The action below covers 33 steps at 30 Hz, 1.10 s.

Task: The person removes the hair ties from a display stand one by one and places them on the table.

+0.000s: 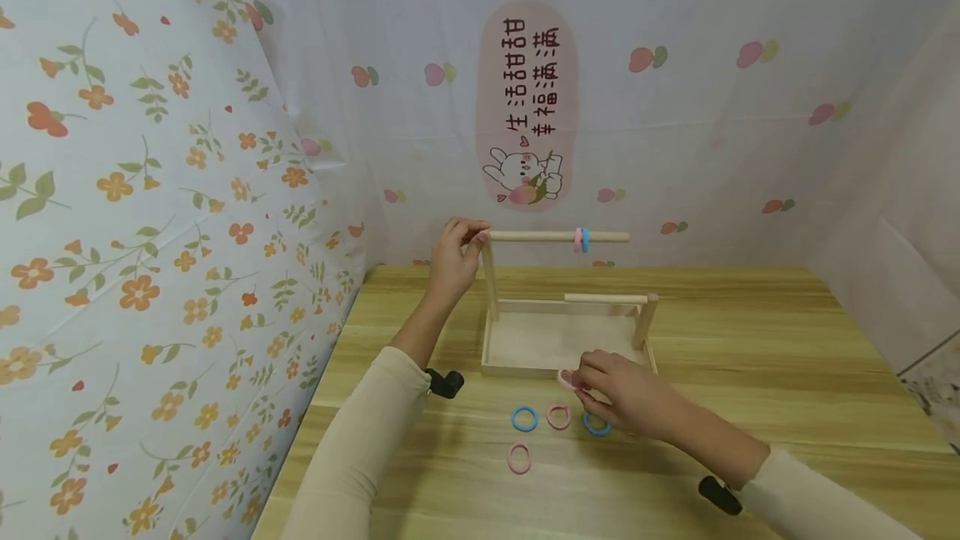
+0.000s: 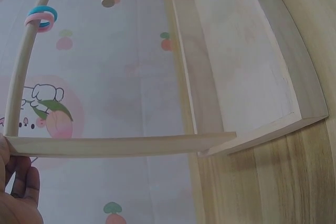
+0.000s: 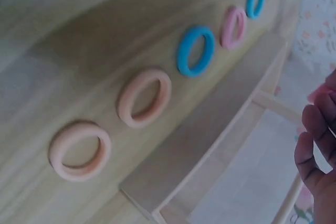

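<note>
My left hand (image 1: 459, 252) grips the top corner of a wooden stand, where its tall post (image 1: 491, 282) meets the upper rod (image 1: 532, 237). A pink ring (image 1: 577, 242) and a blue ring (image 1: 586, 242) hang side by side near that rod's free end. In front of the stand's tray (image 1: 517, 372), my right hand (image 1: 626, 390) pinches another pink ring (image 1: 562, 378) between thumb and fingers. Just a sliver of this ring shows in the right wrist view, beside the fingers (image 3: 315, 121). Below the hand lies a blue ring (image 1: 597, 433), partly covered.
A second blue ring (image 1: 524, 430) and two pink rings (image 1: 558, 427) lie on the table (image 1: 420, 482). The right wrist view shows two peach rings (image 3: 79, 174) near the tray's front wall. A shorter post (image 1: 644, 323) on the right carries a lower rod (image 1: 600, 298).
</note>
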{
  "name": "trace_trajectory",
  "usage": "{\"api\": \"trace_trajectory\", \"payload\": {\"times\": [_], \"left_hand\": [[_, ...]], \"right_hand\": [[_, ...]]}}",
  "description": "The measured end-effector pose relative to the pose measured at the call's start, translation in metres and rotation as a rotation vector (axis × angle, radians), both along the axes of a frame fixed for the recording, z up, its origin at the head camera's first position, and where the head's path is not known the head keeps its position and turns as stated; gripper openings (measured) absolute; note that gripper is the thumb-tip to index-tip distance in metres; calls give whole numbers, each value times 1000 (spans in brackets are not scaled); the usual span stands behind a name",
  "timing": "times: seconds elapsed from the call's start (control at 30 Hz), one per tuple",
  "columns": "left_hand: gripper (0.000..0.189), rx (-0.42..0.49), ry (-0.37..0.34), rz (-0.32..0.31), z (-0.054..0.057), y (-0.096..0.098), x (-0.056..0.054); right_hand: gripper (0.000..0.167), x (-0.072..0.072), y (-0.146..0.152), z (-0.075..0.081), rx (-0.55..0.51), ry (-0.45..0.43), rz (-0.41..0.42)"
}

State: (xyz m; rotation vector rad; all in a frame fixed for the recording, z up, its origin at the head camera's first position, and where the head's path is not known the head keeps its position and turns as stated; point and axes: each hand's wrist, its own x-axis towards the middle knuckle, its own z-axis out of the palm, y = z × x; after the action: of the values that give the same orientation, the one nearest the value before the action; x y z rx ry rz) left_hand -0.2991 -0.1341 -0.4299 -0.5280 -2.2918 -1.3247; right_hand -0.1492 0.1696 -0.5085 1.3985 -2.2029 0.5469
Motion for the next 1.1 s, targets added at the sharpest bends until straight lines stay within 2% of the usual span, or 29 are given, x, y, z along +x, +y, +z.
{"api": "trace_trajectory", "payload": {"times": [0.03,0.13,0.2,0.53,0.77,1.1], "left_hand": [[24,2,2,-2,0,0,0],[25,4,-2,-5,0,-1,1],[26,11,-6,-12,0,-1,1],[28,-6,-9,4,1,-1,1],[29,-8,-15,5,3,-1,0],[30,-6,-15,-3,1,-1,-1]], "right_hand": [[9,2,-1,-3,14,12,10],[31,8,-6,-9,54,62,37],[34,11,-8,-12,78,72,54],[19,24,-13,-22,232,-3,86],[14,23,-13,-35,253,-55,114],[11,28,-18,-42,323,-24,105]]}}
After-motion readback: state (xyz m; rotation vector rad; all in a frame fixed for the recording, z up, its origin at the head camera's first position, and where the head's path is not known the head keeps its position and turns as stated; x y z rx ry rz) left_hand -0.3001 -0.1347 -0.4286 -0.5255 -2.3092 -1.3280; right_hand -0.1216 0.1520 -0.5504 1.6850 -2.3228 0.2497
